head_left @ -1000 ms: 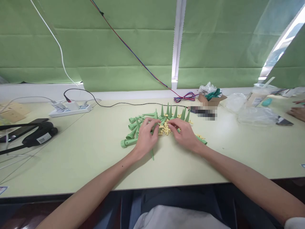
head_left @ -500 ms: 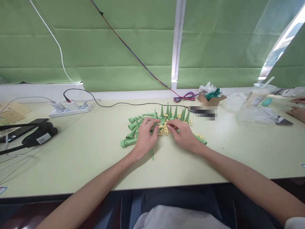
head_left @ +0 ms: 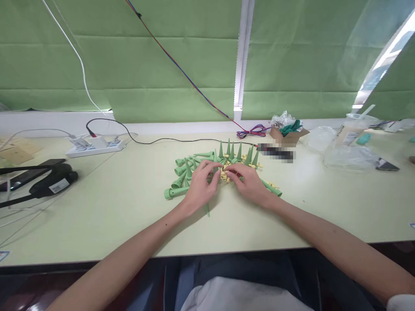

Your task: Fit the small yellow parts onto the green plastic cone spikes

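My left hand [head_left: 202, 183] and my right hand [head_left: 249, 181] meet over a heap of small yellow plastic pegs [head_left: 228, 177]. The left thumb and fingers are curled together in a pinch, their tips just short of the right hand's. Thumb and forefinger of the right hand are also pinched. Whatever lies in either pinch is too small to make out. Green plastic cones [head_left: 239, 152] stand upright behind the pegs. More green tapered tubes [head_left: 177, 192] lie to the left of my left hand, and one green tube [head_left: 271, 188] lies beside my right wrist.
A power strip [head_left: 97, 149] and a black strapped device [head_left: 55, 179] are at the left. Along the back are a cable coil [head_left: 253, 131], a small cardboard box [head_left: 289, 137] and a blurred-out dark item. A drink cup [head_left: 352, 129], plastic bag [head_left: 348, 157] and phone [head_left: 387, 164] stand right.
My left fingertips have moved slightly right, closer to the right ones. My right hand has barely shifted. Another person's hands at the right edge have mostly withdrawn from view.
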Motion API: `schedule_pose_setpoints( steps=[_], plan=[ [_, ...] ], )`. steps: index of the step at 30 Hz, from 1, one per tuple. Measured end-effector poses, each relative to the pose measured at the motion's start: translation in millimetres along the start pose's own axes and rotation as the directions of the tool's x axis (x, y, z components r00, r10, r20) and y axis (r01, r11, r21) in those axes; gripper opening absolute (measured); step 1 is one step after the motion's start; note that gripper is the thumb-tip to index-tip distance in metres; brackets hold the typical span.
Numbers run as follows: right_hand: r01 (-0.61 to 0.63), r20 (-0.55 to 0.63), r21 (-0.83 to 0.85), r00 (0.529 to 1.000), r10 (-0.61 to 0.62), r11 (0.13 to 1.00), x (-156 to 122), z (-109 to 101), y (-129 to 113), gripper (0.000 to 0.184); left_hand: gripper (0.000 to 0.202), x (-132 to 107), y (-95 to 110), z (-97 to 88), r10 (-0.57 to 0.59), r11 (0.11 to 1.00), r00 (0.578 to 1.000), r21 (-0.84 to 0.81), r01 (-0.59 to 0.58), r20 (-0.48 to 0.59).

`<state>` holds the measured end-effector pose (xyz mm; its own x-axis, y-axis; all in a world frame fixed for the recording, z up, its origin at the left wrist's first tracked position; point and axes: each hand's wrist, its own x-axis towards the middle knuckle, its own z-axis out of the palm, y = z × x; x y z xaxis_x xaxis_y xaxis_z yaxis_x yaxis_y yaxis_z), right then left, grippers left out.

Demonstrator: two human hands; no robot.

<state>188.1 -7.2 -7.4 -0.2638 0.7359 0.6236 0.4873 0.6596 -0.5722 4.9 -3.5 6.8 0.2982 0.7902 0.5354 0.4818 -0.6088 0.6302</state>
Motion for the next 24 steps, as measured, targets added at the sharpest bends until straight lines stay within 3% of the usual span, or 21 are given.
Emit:
schedule_pose_setpoints(
  steps=[10,24],
  plan=[
    [-0.009,-0.020,0.000,1.000,0.009,1.000,0.6,-0.4,2.1,0.015,0.032,-0.5,-1.9,1.2,0.078,0.995,0.997,0.060,-0.079,0.015],
    [-0.017,0.010,0.033,1.000,0.016,0.999,0.9,1.2,-0.6,0.016,0.025,-2.8,-3.1,2.5,0.075,0.996,0.997,0.047,-0.075,-0.015]
  ],
)
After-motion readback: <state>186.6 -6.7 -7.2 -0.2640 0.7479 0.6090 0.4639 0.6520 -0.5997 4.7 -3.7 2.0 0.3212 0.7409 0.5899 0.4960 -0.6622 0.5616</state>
